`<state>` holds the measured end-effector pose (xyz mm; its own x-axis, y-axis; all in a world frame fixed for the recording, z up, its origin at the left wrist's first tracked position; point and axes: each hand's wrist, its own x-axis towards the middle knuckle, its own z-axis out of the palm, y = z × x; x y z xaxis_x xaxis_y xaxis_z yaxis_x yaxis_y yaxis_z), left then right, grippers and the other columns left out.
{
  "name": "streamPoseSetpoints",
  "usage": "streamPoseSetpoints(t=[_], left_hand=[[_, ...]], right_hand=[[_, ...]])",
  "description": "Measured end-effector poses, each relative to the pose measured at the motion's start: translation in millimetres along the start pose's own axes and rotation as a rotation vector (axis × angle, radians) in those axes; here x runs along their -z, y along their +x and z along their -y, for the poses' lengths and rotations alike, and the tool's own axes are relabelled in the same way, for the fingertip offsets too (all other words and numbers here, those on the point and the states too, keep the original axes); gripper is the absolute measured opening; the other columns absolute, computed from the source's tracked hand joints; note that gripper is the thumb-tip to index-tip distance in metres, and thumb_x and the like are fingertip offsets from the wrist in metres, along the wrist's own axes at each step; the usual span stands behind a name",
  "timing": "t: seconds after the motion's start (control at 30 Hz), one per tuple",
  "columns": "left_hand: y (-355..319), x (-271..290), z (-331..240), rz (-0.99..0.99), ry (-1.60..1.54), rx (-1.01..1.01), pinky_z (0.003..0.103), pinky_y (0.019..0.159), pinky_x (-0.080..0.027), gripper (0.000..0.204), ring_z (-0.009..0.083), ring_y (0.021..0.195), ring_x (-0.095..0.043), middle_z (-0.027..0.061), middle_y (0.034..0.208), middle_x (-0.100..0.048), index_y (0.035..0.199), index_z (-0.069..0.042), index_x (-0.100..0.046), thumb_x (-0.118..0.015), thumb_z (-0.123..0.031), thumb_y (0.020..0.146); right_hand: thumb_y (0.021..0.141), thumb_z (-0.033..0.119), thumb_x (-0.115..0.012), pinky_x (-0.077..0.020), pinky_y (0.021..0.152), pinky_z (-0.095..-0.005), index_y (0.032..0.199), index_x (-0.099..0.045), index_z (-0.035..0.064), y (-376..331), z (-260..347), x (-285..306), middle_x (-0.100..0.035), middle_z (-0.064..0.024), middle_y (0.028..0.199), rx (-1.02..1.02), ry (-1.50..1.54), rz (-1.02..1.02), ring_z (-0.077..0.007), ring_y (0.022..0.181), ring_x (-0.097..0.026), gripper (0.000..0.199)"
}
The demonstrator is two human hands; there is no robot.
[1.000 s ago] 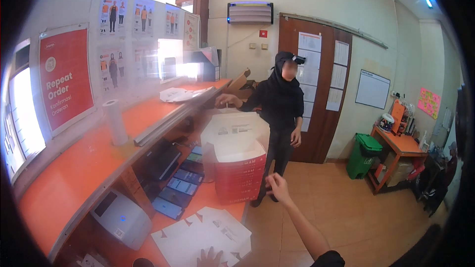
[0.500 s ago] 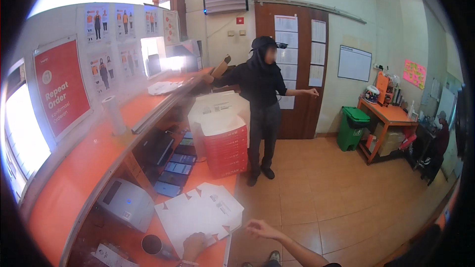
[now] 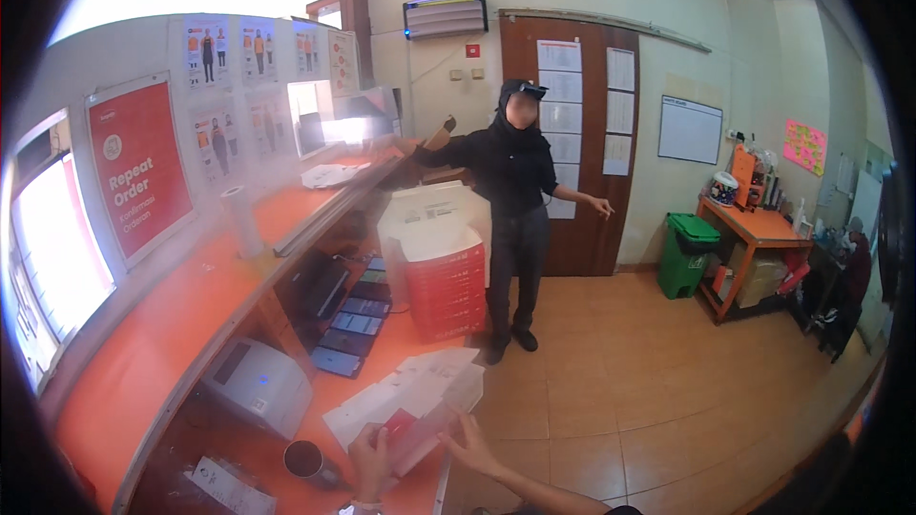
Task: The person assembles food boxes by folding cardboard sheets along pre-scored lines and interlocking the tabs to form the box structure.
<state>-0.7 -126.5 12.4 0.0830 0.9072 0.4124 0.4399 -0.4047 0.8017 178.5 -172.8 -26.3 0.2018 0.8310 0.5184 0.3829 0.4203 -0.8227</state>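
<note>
A flat cardboard box blank (image 3: 396, 391), white inside and red outside, lies on the orange counter before me. Its near part is folded upward and shows a red face. My left hand (image 3: 370, 458) grips the near left part of this raised flap. At the flap's right end, the fingers of my right hand (image 3: 469, 442) hold its edge, thumb and fingertips partly hidden. Beyond the blank stands a stack of red boxes (image 3: 446, 291) with white open blanks (image 3: 434, 215) on top. A dark round cup (image 3: 305, 461) sits left of my left hand.
A grey printer (image 3: 256, 386) and several phones (image 3: 355, 324) occupy the shelf on the left. Paper slips (image 3: 229, 486) lie near the cup. A person in black (image 3: 515, 172) stands behind the stack, one arm on the upper ledge. A green bin (image 3: 682, 257) stands by the far wall.
The blank's near part has been lifted and folded, exposing red. My right hand has come in from the right to the flap. The other person's head has turned toward me.
</note>
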Motion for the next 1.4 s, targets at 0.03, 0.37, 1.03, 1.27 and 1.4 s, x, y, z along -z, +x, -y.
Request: streamPoseSetpoints(t=[0.03, 0.37, 1.03, 1.27, 1.4], left_hand=[[-0.2, -0.2, -2.9, -0.016, -0.035, 0.014, 0.030, 0.060, -0.044, 0.014, 0.0167, 0.063, -0.058, 0.0116, 0.070, -0.061, 0.082, 0.000, -0.059, -0.056, -0.013, 0.079], [-6.8, 13.3, 25.1, 0.400, -0.429, 0.256, 0.023, 0.057, -0.042, 0.016, 0.0075, 0.065, -0.052, 0.0016, 0.071, -0.059, 0.079, 0.002, -0.060, -0.054, -0.012, 0.082], [3.2, 34.1, 5.7, 0.707, -0.624, 0.431, 0.026, 0.074, -0.045, 0.027, 0.0135, 0.089, -0.054, 0.0074, 0.096, -0.058, 0.105, 0.003, -0.052, -0.049, -0.016, 0.086], [6.2, 47.2, -18.3, 0.328, -0.386, -0.251, 0.041, 0.100, -0.023, 0.019, 0.0311, 0.119, -0.037, 0.0117, 0.111, -0.051, 0.090, -0.003, -0.050, -0.059, -0.006, 0.074], [-3.6, 11.0, -76.3, -0.215, -0.358, -0.225, 0.043, 0.100, -0.018, 0.013, 0.0310, 0.121, -0.031, 0.0118, 0.118, -0.042, 0.078, -0.006, -0.047, -0.055, 0.002, 0.071]], right_hand=[[0.081, 0.026, -0.058, -0.0449, 0.061, -0.0261, 0.128, -0.036, 0.0151, 2.1, 2.4, -1.1, -0.043, -0.0136, 0.098, -0.139, 0.023, 0.008, -0.0180, 0.081, -0.052, 0.053], [0.077, 0.026, -0.062, -0.0260, 0.096, -0.0455, 0.100, -0.056, 0.0144, 35.5, 23.4, 3.6, -0.030, -0.0189, 0.116, 0.257, -0.189, 0.091, -0.0361, 0.113, -0.028, 0.026], [0.085, 0.027, -0.049, -0.0245, 0.094, -0.0573, 0.097, -0.057, 0.0101, 44.0, 41.2, -3.1, -0.020, -0.0117, 0.137, 0.269, -0.586, 0.520, -0.0376, 0.120, -0.028, 0.022], [0.081, 0.011, -0.053, -0.0351, 0.090, -0.0410, 0.086, -0.059, 0.0005, 58.6, 53.0, 24.6, -0.034, -0.0193, 0.118, 0.124, -0.032, -0.234, -0.0331, 0.110, -0.038, 0.013], [0.083, 0.013, -0.053, -0.0366, 0.090, -0.0408, 0.081, -0.057, -0.0032, 51.9, 64.3, 32.4, -0.031, -0.0171, 0.116, 0.250, -0.193, -0.337, -0.0316, 0.112, -0.034, 0.017]])
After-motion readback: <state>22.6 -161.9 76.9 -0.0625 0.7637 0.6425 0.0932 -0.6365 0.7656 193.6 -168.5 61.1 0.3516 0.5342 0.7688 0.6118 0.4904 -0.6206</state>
